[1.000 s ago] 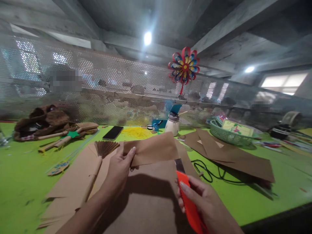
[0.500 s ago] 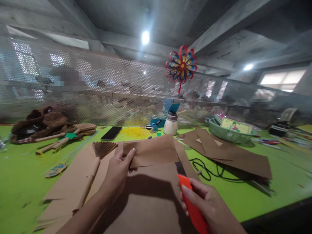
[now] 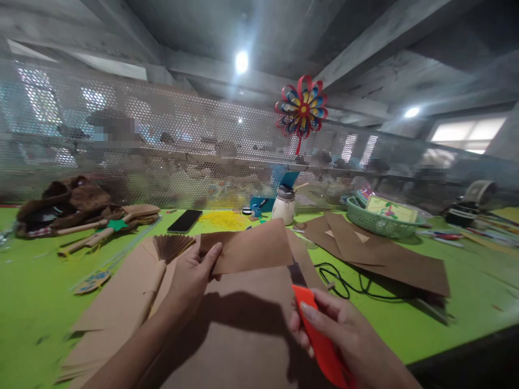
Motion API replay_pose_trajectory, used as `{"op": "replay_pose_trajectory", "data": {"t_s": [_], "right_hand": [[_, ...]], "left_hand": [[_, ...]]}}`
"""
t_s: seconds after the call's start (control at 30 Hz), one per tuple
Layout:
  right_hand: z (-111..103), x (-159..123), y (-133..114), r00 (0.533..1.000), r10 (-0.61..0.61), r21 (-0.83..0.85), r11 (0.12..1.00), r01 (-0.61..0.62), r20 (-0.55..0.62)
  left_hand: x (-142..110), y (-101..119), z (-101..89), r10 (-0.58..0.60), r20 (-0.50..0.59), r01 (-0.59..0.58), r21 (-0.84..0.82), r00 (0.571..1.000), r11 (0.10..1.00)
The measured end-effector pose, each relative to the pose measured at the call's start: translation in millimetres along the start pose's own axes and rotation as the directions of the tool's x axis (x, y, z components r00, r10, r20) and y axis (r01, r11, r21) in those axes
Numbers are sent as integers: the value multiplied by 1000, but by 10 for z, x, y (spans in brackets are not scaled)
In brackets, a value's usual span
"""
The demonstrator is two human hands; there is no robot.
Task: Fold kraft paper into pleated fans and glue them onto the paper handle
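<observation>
Light-brown rectangular paper strip (image 3: 251, 251) is held up above a broad brown paper sheet (image 3: 243, 346), gripped near its left end by the left hand (image 3: 198, 267), thumb on the near face and fingertips underneath; this end hold leaves most of its length uncovered, presumably so that the fingers lie well apart from the blade; the right hand (image 3: 344, 324) is closed round a bright orange-red plastic-handled cutter (image 3: 324, 348), thumb laid along the handle, perhaps for finer control; its dark flat blade (image 3: 298, 275) points away from the person at the strip's lower right corner, though whether the two touch I cannot tell; the broad sheet lies on a lime-green tabletop (image 3: 24, 297), directly in front of the person, likely for easy reach; to its left, a pleated brown paper fan with a rolled handle (image 3: 174, 247) rests across stacked pale-brown paper pieces (image 3: 109, 297); to the right, overlapping dark-brown paper sheets (image 3: 405, 270) lie beside a looped black cord (image 3: 336, 286); behind them, a mint-green plastic basket (image 3: 377, 224) seems to serve for gathering loose packets; its yellow printed card (image 3: 387, 209) bears a pink flower with green leaves, any lettering too small to read; no brand is legible on the cutter or on the black smartphone (image 3: 185, 221)
</observation>
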State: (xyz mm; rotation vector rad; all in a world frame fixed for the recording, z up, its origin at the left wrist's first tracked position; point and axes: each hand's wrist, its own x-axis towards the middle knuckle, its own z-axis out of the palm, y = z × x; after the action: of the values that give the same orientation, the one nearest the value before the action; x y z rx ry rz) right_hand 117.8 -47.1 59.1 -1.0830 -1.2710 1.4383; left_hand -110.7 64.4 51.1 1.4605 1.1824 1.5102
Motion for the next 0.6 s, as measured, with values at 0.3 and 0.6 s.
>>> {"op": "replay_pose_trajectory", "data": {"t_s": [0.3,0.6], "right_hand": [[-109,-71,117,998,22,-74,997,-26,-53],[-127,-88,127,995,32,-88,995,-40,-91]], "left_hand": [[-7,44,18,31,-9,-31,-9,999,999],[-19,76,36,5,17,-4,-72,1000,997]]}}
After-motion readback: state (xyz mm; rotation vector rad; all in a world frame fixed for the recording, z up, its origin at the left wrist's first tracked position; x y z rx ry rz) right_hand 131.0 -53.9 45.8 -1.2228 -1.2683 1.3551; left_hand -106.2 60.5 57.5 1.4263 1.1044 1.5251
